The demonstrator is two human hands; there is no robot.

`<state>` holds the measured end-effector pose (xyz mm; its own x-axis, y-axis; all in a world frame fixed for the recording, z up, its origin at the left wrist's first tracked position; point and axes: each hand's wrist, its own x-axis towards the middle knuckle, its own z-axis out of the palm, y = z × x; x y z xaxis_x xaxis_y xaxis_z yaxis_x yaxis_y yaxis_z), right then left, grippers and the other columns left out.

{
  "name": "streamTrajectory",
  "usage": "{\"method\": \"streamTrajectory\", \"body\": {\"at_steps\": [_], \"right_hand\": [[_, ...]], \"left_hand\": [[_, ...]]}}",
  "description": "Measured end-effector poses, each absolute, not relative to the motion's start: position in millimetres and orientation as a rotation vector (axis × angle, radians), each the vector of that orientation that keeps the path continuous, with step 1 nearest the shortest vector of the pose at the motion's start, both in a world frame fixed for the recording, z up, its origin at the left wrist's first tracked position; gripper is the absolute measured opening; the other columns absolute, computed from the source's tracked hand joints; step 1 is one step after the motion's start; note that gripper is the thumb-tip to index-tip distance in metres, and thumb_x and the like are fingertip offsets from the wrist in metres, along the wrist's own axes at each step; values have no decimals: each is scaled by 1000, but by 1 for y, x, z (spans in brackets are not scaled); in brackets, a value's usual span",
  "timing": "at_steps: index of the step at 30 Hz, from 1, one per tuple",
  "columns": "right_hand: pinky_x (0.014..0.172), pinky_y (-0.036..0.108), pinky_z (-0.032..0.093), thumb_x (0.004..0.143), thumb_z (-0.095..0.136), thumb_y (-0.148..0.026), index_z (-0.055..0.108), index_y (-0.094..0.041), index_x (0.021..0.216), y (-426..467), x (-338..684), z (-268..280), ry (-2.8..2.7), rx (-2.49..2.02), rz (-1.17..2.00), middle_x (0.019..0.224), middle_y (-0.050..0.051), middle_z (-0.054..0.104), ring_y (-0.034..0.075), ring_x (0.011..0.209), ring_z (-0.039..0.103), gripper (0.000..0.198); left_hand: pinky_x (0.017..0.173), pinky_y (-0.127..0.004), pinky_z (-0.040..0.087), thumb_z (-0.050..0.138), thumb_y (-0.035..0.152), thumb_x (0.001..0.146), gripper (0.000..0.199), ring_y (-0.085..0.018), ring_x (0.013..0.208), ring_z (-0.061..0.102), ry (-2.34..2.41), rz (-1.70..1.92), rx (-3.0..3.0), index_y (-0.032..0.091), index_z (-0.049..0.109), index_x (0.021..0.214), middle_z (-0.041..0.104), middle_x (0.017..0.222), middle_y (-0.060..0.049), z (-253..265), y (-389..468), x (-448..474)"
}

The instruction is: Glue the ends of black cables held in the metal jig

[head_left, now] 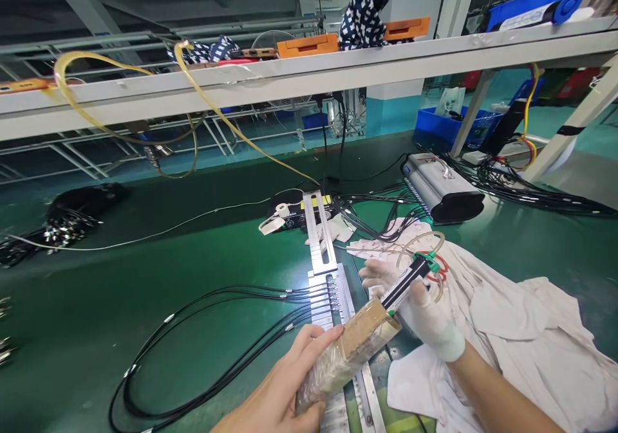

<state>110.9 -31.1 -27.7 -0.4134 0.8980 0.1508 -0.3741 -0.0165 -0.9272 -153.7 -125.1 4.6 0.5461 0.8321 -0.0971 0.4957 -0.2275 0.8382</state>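
My bare left hand (290, 372) is wrapped round a cardboard sleeve (350, 352) covered in clear tape, tilted up to the right. A black dispensing syringe (405, 285) with a green cap has its lower end in the sleeve's mouth. My right hand (429, 320), in a white glove, has the syringe between thumb and fingers. From the cap runs a clear air hose (437, 235), near a red coil. Beneath the sleeve lies a metal fixture (321, 291), holding the ends of several black cables (222, 378) that loop to the left.
White cloth (502, 311) covers the bench at right. Behind it sit a silver-grey case (441, 185) and more black cables. A black device (290, 216) lies beyond the fixture. Another cable bundle (72, 217) is at far left. A shelf (270, 79) crosses above, with yellow hoses hanging.
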Motion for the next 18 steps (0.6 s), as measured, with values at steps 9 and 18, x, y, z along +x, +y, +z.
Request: {"method": "streamTrajectory", "body": {"at_steps": [9, 18], "right_hand": [[106, 46, 43, 92, 45, -64, 68, -24, 120, -29, 104, -41, -1148, -682, 1744, 125, 10, 66, 26, 115, 61, 54], [106, 51, 43, 80, 50, -80, 55, -29, 133, -42, 87, -34, -1125, -621, 1915, 131, 9, 61, 28, 118, 58, 74]], "left_hand": [[119, -52, 26, 57, 7, 64, 94, -32, 143, 33, 1065, 482, 1647, 40, 34, 149, 41, 148, -3, -8, -124, -152], [114, -50, 33, 69, 36, 75, 91, -32, 129, 51, 832, 651, 1174, 29, 23, 153, 46, 147, -10, -10, -121, -141]]}}
